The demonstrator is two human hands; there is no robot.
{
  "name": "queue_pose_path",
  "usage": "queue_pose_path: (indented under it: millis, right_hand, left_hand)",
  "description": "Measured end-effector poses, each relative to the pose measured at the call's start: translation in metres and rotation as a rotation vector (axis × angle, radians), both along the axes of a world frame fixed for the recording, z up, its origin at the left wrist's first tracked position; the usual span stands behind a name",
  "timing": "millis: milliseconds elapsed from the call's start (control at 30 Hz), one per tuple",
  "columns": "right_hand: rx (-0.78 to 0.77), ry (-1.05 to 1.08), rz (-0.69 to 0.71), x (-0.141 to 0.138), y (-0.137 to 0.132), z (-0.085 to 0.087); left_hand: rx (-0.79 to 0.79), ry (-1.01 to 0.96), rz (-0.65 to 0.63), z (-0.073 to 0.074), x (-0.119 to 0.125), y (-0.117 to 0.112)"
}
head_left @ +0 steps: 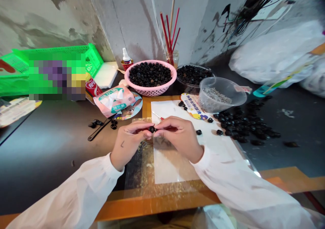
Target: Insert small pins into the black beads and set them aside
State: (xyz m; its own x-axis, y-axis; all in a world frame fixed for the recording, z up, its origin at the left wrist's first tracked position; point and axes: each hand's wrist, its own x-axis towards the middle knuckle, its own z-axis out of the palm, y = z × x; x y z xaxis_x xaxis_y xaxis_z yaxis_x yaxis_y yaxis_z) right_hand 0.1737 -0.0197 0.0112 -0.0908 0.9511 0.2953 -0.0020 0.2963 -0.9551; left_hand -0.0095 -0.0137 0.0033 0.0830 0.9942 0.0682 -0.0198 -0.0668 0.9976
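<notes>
1 black part (152, 129) in the narrow finger-pinch of left hand (130, 137) and right hand (180, 136), 4 red sticks (165, 32) beyond.

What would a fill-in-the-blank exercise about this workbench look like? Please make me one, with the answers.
1. The left hand and right hand hold a small part coloured ____.
2. The round basket, heaped with pieces, is coloured ____.
3. In the picture, the green crate is to the ____ of that basket.
4. The sleeves on both arms are coloured ____.

Missing words: black; pink; left; white.
</notes>
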Motion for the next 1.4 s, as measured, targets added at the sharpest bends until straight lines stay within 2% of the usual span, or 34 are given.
queue_pose_path:
  millis: [200, 467, 667, 867, 1067, 1200, 1400]
  right_hand:
    - [-0.077, 0.079, -0.031, -0.005, -0.002, 0.001]
    - [0.022, 0.168, -0.025, -0.008, -0.008, 0.006]
    - [-0.086, 0.243, -0.026, -0.010, -0.006, 0.004]
    - [0.092, 0.122, -0.026, -0.005, -0.005, 0.003]
    - [0.101, 0.079, 0.018, -0.005, -0.006, 0.003]
    - [0.041, 0.115, 0.028, -0.006, -0.005, 0.005]
    - [-0.236, 0.216, 0.096, -0.005, 0.000, 0.003]
  left_hand:
    - [-0.045, -0.096, 0.024, -0.003, 0.002, -0.004]
    - [-0.150, -0.335, 0.028, 0.005, 0.013, -0.009]
    - [-0.175, -0.337, 0.070, 0.002, 0.012, -0.007]
    - [-0.164, -0.300, 0.085, -0.002, 0.009, -0.007]
    - [-0.143, -0.284, 0.075, -0.003, 0.009, -0.007]
    - [-0.122, -0.244, 0.064, -0.005, 0.009, -0.007]
    - [-0.013, -0.120, 0.066, -0.005, 0.006, -0.005]
